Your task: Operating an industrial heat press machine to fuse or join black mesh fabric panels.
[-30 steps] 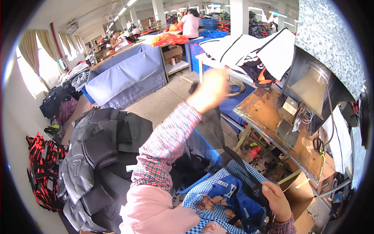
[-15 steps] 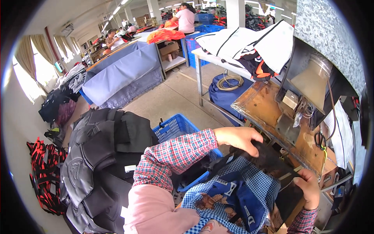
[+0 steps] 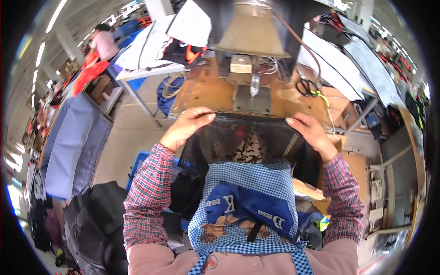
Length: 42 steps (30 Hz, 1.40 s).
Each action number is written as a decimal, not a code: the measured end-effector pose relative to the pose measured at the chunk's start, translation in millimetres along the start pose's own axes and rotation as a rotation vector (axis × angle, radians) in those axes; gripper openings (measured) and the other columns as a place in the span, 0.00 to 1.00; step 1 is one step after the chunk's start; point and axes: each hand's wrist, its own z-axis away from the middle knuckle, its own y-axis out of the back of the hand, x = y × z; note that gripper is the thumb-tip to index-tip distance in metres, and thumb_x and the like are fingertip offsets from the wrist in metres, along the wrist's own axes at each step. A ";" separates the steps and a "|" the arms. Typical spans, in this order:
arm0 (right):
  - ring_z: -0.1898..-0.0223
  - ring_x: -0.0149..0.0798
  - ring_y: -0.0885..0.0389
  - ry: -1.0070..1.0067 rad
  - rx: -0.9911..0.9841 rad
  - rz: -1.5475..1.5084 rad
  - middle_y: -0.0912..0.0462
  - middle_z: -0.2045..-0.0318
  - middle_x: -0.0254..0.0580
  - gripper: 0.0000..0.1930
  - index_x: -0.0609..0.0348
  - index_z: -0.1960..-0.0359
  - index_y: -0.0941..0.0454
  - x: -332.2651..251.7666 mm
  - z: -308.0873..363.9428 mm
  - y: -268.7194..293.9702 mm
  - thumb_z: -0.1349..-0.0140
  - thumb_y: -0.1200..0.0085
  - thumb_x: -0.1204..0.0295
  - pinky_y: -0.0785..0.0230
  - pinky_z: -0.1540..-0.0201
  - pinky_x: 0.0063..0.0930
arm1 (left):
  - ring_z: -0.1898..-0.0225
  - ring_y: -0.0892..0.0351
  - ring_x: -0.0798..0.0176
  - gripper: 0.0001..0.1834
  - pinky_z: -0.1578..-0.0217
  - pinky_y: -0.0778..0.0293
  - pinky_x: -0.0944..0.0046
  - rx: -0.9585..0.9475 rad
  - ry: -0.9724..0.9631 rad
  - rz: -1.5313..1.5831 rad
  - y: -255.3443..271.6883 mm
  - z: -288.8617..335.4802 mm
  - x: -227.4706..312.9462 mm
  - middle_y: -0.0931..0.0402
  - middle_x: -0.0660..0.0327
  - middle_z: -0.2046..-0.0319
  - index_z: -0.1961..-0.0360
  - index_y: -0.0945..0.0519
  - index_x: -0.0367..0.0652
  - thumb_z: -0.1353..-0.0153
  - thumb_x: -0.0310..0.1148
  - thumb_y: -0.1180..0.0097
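A piece of sheer black mesh fabric is stretched between my two hands, over my lap and the blue checked apron. My left hand pinches its upper left corner between thumb and fingers. At the upper right corner my right hand pinches the same dark edge. The top edge runs nearly straight along the front of a worn wooden machine table. Just beyond it is a metal plate set in the tabletop, below a machine head with a tan cover.
Black scissors lie on the table's right side. White panels cover a table at the far left. Black padded pieces are heaped at my lower left, near a blue crate. A person stands in the distance.
My view has turned right to face the machine table. Both hands have come up level and spread apart, drawing the black mesh fabric's edge straight between them.
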 end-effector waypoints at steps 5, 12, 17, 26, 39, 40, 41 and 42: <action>0.77 0.26 0.40 0.025 0.069 0.332 0.36 0.82 0.33 0.20 0.63 0.73 0.26 14.0 -21.6 7.9 0.33 0.41 0.58 0.42 0.73 0.28 | 0.61 0.24 0.74 0.14 0.57 0.28 0.72 -0.002 0.008 -0.097 4.8 -56.3 -24.3 0.19 0.68 0.64 0.53 0.18 0.35 0.34 0.34 0.39; 0.79 0.33 0.41 0.084 0.047 0.522 0.37 0.83 0.43 0.23 0.66 0.77 0.28 33.6 -66.8 7.0 0.36 0.38 0.57 0.42 0.74 0.34 | 0.63 0.23 0.73 0.13 0.59 0.28 0.72 0.047 0.046 -0.234 10.9 -101.3 -42.3 0.18 0.66 0.66 0.55 0.17 0.33 0.36 0.31 0.38; 0.78 0.42 0.36 0.073 0.007 0.524 0.30 0.81 0.49 0.23 0.65 0.76 0.26 39.4 -85.3 9.3 0.37 0.37 0.56 0.38 0.71 0.36 | 0.65 0.22 0.71 0.13 0.59 0.28 0.72 0.066 0.060 -0.211 14.7 -110.8 -46.3 0.18 0.64 0.68 0.57 0.16 0.31 0.38 0.31 0.36; 0.72 0.52 0.24 0.065 -0.038 0.602 0.22 0.75 0.54 0.21 0.63 0.71 0.22 34.0 -89.6 9.8 0.39 0.36 0.54 0.32 0.65 0.40 | 0.67 0.21 0.69 0.14 0.62 0.26 0.71 0.018 0.130 -0.123 16.0 -109.7 -41.5 0.18 0.62 0.68 0.57 0.16 0.30 0.39 0.31 0.36; 0.74 0.29 0.30 0.035 -0.074 0.549 0.23 0.78 0.39 0.17 0.61 0.69 0.22 29.7 -88.6 5.3 0.37 0.36 0.58 0.34 0.67 0.30 | 0.67 0.21 0.69 0.14 0.63 0.26 0.71 -0.006 0.093 -0.117 25.8 -108.7 -44.8 0.17 0.62 0.69 0.58 0.16 0.29 0.40 0.31 0.35; 0.74 0.29 0.30 0.036 -0.076 0.549 0.23 0.78 0.39 0.17 0.61 0.69 0.22 28.3 -89.8 4.8 0.37 0.36 0.58 0.34 0.67 0.30 | 0.67 0.20 0.69 0.15 0.63 0.25 0.70 -0.011 0.095 -0.115 27.7 -108.4 -44.8 0.17 0.61 0.69 0.58 0.16 0.29 0.41 0.31 0.34; 0.73 0.29 0.30 0.035 -0.083 0.535 0.23 0.78 0.38 0.17 0.61 0.69 0.22 28.1 -88.9 6.1 0.37 0.36 0.58 0.33 0.67 0.29 | 0.68 0.20 0.69 0.16 0.63 0.25 0.69 -0.023 0.096 -0.112 26.4 -108.8 -44.1 0.17 0.60 0.68 0.57 0.16 0.29 0.42 0.31 0.34; 0.73 0.28 0.29 0.033 -0.090 0.520 0.23 0.77 0.38 0.17 0.61 0.69 0.22 28.2 -88.2 7.3 0.37 0.36 0.58 0.33 0.67 0.28 | 0.68 0.20 0.69 0.16 0.63 0.25 0.69 -0.027 0.098 -0.110 25.3 -109.3 -43.1 0.17 0.60 0.68 0.57 0.16 0.29 0.42 0.31 0.34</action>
